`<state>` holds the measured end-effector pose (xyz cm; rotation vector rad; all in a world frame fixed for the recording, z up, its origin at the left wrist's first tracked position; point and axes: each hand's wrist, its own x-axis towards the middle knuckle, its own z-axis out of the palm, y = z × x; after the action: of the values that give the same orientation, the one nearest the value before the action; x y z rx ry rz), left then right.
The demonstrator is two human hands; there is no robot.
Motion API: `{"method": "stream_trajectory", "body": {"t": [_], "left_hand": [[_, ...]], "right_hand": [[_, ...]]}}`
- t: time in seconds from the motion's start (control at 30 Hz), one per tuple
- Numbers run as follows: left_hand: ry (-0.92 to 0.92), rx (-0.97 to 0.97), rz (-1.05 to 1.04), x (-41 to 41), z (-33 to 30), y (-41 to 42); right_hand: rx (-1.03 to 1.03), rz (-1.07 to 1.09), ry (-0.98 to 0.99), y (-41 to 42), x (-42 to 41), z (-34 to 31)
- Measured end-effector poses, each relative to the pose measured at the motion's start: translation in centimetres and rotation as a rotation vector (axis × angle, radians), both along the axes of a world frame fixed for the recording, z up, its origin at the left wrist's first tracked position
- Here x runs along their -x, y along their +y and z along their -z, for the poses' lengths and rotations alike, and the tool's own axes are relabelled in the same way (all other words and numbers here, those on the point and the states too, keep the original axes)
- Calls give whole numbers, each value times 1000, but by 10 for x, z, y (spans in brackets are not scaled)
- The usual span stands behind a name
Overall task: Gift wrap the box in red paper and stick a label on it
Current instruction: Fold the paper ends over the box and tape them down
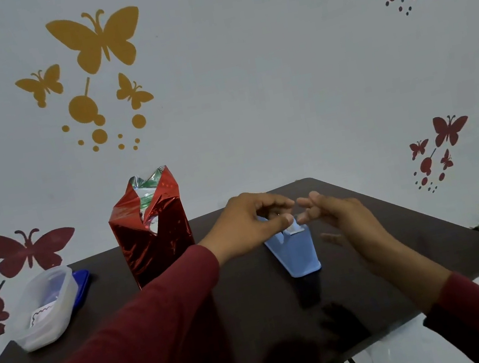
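Head view, looking forward-down, close over table (pixel 256 322)

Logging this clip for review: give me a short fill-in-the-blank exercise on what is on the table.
1. The box wrapped in red paper stands upright, its top end still ____.
2. Both hands reach to the ____ tape dispenser.
3. The clear plastic container lies to the ____ of the box.

Missing words: open; blue; left

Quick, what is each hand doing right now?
Left hand: fingers curled over the blue tape dispenser, thumb at its tape end.
Right hand: open, fingers extended toward the tape, holding nothing.
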<state>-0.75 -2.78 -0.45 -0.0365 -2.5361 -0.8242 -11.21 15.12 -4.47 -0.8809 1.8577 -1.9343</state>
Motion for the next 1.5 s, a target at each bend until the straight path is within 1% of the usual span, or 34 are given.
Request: {"method": "stream_trajectory", "body": {"t": [0.1,0.17,0.23,0.3,0.37,0.4,0.43,0.6,0.67,0.73,0.8,0.9,0.93,1.0,1.07,1.13,1.2,1.27,1.37,1.43,1.47,1.5], "left_hand": [[21,25,14,-10,-13,3],[47,45,-9,-18,-18,3],[80,69,-44,-26,-22,4],[133,87,-86,-35,-29,2],[180,88,-122,-44,-38,0],[198,88,-144,-50,-44,-3],[209,80,-162,-56,-50,-5],[160,19,-221,-85,-79,-24],[131,17,-246,-94,-86,-31],[105,18,-280,-102,-91,-38],[77,35,-313,-109,-98,-47],[56,62,-356,-118,-107,-63],[71,85,-392,-120,-111,-69],[160,104,-489,-122,-117,-83],[218,118,-560,-122,-122,-96],[144,215,-569,-118,-124,-107],[9,276,-556,-108,-124,-114],[-162,265,-580,-96,-126,-115],[-407,289,-618,-83,-125,-112],[-453,309,-622,-79,-124,-111],[-438,274,-612,-79,-125,-110],[-413,196,-599,-79,-128,-109]], "right_hand": [[-11,-20,11,-6,-5,-8],[-20,-22,20,-10,-10,-14],[-48,-55,-14,-13,-15,-19],[-19,-107,-162,-16,-19,-24],[75,-124,-352,-21,-24,-31],[102,-118,-360,-25,-26,-35],[109,-114,-307,-28,-28,-40],[69,-192,159,-47,-48,-67],[49,-182,275,-59,-57,-77],[26,-179,339,-71,-63,-82],[19,-159,340,-83,-66,-86],[21,-202,249,-100,-71,-92],[23,-214,222,-105,-72,-94],[34,-210,160,-115,-71,-97],[71,-218,44,-124,-68,-98],[125,-207,-90,-135,-62,-98],[168,-152,-180,-149,-57,-97],[183,-72,-193,-162,-53,-96],[158,-15,-142,-177,-50,-92],[136,-21,-132,-187,-49,-89],[130,-35,-146,-191,-49,-87],[128,-54,-168,-196,-50,-86]]}}
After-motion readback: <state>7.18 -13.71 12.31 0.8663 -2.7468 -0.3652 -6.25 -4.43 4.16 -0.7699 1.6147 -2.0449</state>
